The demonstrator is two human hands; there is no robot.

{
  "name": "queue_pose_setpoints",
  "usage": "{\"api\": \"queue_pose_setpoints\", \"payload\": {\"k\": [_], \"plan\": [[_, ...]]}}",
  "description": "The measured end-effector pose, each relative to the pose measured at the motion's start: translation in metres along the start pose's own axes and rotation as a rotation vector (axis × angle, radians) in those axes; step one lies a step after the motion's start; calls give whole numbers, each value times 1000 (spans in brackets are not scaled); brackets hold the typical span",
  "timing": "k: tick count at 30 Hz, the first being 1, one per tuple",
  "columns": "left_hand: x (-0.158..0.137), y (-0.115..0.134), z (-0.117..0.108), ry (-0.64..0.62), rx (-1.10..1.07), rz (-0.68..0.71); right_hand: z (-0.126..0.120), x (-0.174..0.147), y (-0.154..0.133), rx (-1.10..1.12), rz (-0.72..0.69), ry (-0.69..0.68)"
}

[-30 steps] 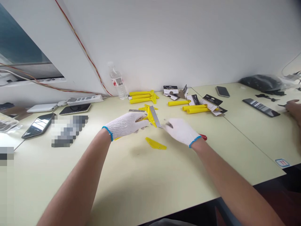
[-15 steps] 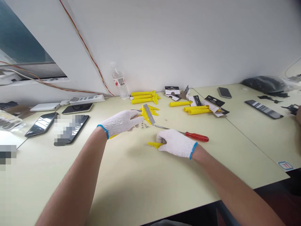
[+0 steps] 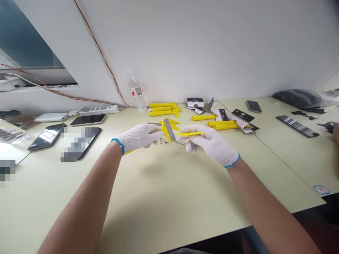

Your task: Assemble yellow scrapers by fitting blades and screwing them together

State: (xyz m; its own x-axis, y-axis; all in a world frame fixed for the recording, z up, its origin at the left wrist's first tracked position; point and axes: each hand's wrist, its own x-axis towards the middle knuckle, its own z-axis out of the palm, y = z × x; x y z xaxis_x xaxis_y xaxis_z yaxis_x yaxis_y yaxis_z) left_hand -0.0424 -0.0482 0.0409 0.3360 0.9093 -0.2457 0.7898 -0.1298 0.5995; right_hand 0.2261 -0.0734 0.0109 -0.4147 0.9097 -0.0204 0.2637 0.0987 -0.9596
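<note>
My left hand (image 3: 140, 136), in a white knit glove, is closed around a yellow scraper (image 3: 165, 130). A grey metal blade (image 3: 170, 129) with holes lies across the scraper's head, and part of the handle shows below my wrist. My right hand (image 3: 208, 143), gloved too, pinches a flat yellow plastic plate (image 3: 191, 134) just to the right of the blade, apart from it. Several small screws (image 3: 163, 140) lie on the table below the scraper head. A screwdriver's metal shaft (image 3: 181, 143) shows beside my right fingers; its handle is hidden behind that hand. More yellow plates (image 3: 174, 123) lie behind the scraper.
Yellow scrapers (image 3: 163, 109) lie near the wall beside a water bottle (image 3: 137, 92). Yellow handles (image 3: 222, 124) and cardboard packaging (image 3: 242, 118) are at the back right. Phones (image 3: 47, 137) and a power strip (image 3: 100, 110) sit to the left. A person's hand (image 3: 335, 132) shows at the right edge.
My right hand has lifted the yellow plate off the table area and brought it up and forward near the scraper head. My left hand stays nearly in place, holding the scraper.
</note>
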Motion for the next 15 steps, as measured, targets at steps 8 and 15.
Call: {"api": "queue_pose_setpoints", "payload": {"k": [8, 15], "plan": [[1, 2, 11, -40, -53, 94, -6, 11, 5, -91, 11, 163], [6, 5, 21, -76, -7, 93, -7, 11, 17, -220, -95, 180]]}}
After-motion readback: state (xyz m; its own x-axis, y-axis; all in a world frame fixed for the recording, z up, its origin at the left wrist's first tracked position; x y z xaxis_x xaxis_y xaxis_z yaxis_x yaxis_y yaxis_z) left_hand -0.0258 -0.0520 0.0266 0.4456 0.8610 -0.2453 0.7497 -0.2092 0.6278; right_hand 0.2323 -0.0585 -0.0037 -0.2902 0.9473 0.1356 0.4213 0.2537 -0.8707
